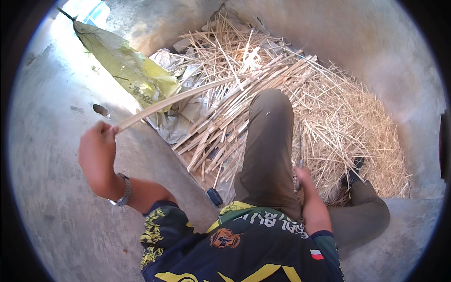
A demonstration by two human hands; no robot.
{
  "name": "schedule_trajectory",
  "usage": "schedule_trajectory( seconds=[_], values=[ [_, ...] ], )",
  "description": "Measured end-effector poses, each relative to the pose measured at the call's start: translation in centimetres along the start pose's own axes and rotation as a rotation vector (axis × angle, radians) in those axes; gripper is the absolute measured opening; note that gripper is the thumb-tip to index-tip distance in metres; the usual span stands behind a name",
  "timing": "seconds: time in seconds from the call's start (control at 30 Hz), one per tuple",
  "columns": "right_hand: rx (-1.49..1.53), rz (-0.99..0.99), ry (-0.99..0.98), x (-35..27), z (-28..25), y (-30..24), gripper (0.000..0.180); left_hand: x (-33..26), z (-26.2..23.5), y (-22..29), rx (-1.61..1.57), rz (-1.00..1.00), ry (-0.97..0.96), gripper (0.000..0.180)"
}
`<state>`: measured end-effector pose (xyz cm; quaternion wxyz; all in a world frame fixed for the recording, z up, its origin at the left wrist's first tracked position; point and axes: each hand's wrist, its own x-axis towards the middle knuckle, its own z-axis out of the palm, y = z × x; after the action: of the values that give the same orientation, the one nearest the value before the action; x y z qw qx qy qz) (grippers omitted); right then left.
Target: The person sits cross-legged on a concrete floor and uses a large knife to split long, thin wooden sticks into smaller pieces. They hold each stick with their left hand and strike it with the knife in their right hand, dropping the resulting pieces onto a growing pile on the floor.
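Note:
My left hand (97,152), raised out to the left, pinches the near end of a long, pale bamboo strip (174,99). The strip runs up and to the right in a slight bend, its far part over the stack of split strips (216,134). At the right side of my raised knee, my right hand (304,178) is closed round the handle of a thin-bladed knife (300,143). The blade points away from me. Part of the handle and some fingers are hidden by the hand and leg.
Pale shavings (352,131) heap up on the right, around my bent leg. A yellow sack (127,70) hangs at the upper left above crumpled white sheeting (171,127). A small dark object (214,197) lies left of my thigh. Concrete walls (376,51) curve around.

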<state>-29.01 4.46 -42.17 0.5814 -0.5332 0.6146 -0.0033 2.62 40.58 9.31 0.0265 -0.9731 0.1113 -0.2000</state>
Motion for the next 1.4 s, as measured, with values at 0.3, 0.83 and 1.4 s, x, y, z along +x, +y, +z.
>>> schedule_trajectory(
  seconds=[0.3,0.83,1.4],
  values=[
    [0.015,0.003,0.009,0.0,-0.1,-0.3,0.024,8.2,-13.2,5.0,0.154,0.512,0.396,0.014],
    [0.011,-0.032,-0.028,1.0,0.5,-0.6,0.024,13.4,-20.8,0.2,-0.135,0.790,0.216,0.008],
    [0.144,0.010,0.050,0.3,-0.2,-1.2,0.022,17.1,-23.5,4.4,-0.213,1.033,0.102,0.007]
  ],
)
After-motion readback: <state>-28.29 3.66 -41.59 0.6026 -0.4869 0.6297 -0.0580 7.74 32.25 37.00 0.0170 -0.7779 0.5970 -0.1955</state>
